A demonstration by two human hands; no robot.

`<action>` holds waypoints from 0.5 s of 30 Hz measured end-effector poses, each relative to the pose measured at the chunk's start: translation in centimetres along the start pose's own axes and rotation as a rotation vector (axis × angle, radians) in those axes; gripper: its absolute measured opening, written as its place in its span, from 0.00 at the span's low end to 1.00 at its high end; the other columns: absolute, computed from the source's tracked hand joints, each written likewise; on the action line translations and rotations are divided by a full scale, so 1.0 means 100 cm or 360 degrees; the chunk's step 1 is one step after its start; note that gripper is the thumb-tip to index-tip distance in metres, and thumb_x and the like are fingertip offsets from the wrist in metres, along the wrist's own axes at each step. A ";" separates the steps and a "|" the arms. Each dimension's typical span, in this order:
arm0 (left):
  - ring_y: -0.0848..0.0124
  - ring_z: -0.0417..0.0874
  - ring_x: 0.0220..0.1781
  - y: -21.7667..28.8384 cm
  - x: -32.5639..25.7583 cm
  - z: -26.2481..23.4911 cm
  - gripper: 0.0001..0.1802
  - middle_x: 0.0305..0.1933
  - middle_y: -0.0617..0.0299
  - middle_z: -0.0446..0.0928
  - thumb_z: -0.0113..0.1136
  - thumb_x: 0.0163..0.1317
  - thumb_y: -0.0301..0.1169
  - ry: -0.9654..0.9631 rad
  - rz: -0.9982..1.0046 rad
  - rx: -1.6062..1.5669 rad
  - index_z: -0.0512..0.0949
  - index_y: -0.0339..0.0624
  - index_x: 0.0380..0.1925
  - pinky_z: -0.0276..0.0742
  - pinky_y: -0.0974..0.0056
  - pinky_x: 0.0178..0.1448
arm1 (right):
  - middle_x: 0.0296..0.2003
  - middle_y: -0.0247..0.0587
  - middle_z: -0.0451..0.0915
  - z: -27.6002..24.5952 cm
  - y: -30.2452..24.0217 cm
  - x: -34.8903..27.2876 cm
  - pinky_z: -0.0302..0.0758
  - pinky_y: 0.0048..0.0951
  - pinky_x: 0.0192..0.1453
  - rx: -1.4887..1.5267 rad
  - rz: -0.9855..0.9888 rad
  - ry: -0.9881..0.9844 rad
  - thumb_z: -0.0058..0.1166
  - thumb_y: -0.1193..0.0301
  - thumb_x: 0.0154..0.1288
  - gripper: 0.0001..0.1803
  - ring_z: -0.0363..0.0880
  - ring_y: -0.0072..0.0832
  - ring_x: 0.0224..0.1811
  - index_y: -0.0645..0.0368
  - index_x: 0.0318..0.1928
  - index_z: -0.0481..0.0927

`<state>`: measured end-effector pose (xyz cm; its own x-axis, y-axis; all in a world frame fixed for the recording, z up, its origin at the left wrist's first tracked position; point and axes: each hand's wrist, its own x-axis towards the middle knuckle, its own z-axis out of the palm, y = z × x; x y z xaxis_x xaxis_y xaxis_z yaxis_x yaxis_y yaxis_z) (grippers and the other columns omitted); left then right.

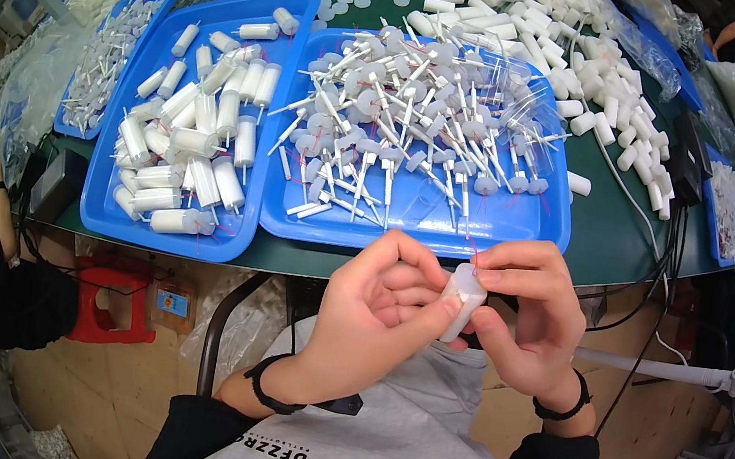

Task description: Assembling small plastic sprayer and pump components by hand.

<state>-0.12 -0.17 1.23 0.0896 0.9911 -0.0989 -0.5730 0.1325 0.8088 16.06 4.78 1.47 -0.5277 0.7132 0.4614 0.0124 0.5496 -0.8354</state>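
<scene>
White plastic cylinder [462, 301], pinched by both hands' fingers [512, 280]

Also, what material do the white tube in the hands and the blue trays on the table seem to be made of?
The white tube, held between both hands, looks like matte opaque plastic: even white, no shine, smooth round wall. The blue trays look like moulded glossy plastic: uniform colour, rounded raised rims and soft light reflections on the floor. Neither can be confirmed by look alone.

I see an assembly workshop: blue trays [415, 227] of small white plastic parts [401, 130] crowd a green worktop [615, 228].
</scene>
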 end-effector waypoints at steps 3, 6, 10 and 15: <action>0.69 0.79 0.41 0.000 -0.002 0.004 0.11 0.37 0.50 0.74 0.55 0.55 0.17 -0.0006 -0.0033 0.0056 0.64 0.31 0.35 0.82 0.67 0.41 | 0.42 0.50 0.73 -0.002 0.008 -0.006 0.74 0.26 0.42 0.0046 -0.0024 0.0058 0.59 0.83 0.49 0.15 0.75 0.29 0.39 0.64 0.40 0.74; 0.70 0.80 0.40 0.000 -0.004 0.005 0.10 0.38 0.49 0.75 0.55 0.57 0.19 -0.0045 0.0040 0.0225 0.65 0.30 0.35 0.82 0.67 0.40 | 0.43 0.50 0.72 -0.004 0.013 -0.010 0.73 0.27 0.46 0.0108 -0.0112 0.0043 0.60 0.83 0.48 0.17 0.74 0.30 0.42 0.64 0.41 0.73; 0.69 0.81 0.38 0.000 -0.007 0.010 0.08 0.38 0.48 0.76 0.53 0.59 0.20 -0.0024 0.0013 0.0310 0.66 0.29 0.35 0.82 0.69 0.39 | 0.45 0.46 0.71 -0.004 0.006 -0.010 0.70 0.28 0.51 0.0604 0.0278 0.0047 0.63 0.82 0.46 0.23 0.72 0.28 0.47 0.65 0.45 0.71; 0.73 0.81 0.36 -0.005 -0.006 0.005 0.07 0.37 0.52 0.77 0.55 0.57 0.20 -0.0123 0.0248 0.0730 0.70 0.31 0.36 0.79 0.72 0.35 | 0.46 0.42 0.71 -0.011 0.007 -0.014 0.69 0.25 0.51 0.0427 0.0393 -0.0243 0.66 0.81 0.43 0.29 0.71 0.25 0.48 0.65 0.49 0.71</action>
<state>0.49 -0.79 1.18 0.1014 0.9922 0.0731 -0.1678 -0.0554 0.9843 17.70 4.64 0.55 -0.6573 0.7254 0.2040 -0.0569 0.2222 -0.9733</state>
